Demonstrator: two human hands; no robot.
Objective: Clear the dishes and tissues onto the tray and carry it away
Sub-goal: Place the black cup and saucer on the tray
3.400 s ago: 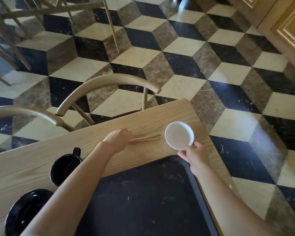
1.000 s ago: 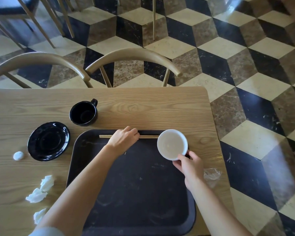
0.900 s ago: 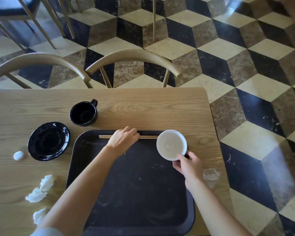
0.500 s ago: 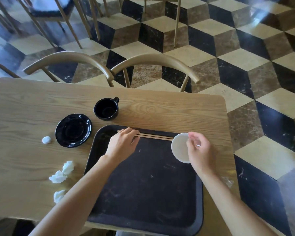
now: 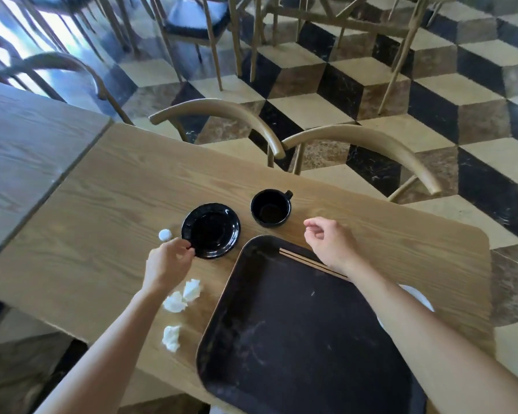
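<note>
A wooden table (image 5: pixel 126 204) is lying under both arms, with a dark tray (image 5: pixel 296 339) sitting on it beneath the right forearm and just right of the left arm. Two curved chair backs (image 5: pixel 356 138) are standing beyond the table's far edge, past both hands.

The left hand (image 5: pixel 168 264) is reaching to the near-left rim of a black saucer (image 5: pixel 211 231), its fingertips (image 5: pixel 186 248) curling at that rim; whether they are actually gripping it cannot be told. The right hand (image 5: pixel 329 243) is hanging over the tray's far edge, fingers loosely curled, thumb and forefinger close together and holding nothing.

A black cup (image 5: pixel 270 208) is standing on the table just beyond and left of the right hand, beside the saucer. A pair of chopsticks (image 5: pixel 299 258) is lying on the tray directly under the right wrist. A white bowl (image 5: pixel 416 297) is peeking out right of the right forearm, mostly hidden. Crumpled tissues (image 5: pixel 183 297) are lying on the table just behind the left hand, beside the left wrist, with another (image 5: pixel 171 337) nearer the elbow. A small white ball (image 5: pixel 164 234) is sitting just beyond the left hand, near the saucer.
</note>
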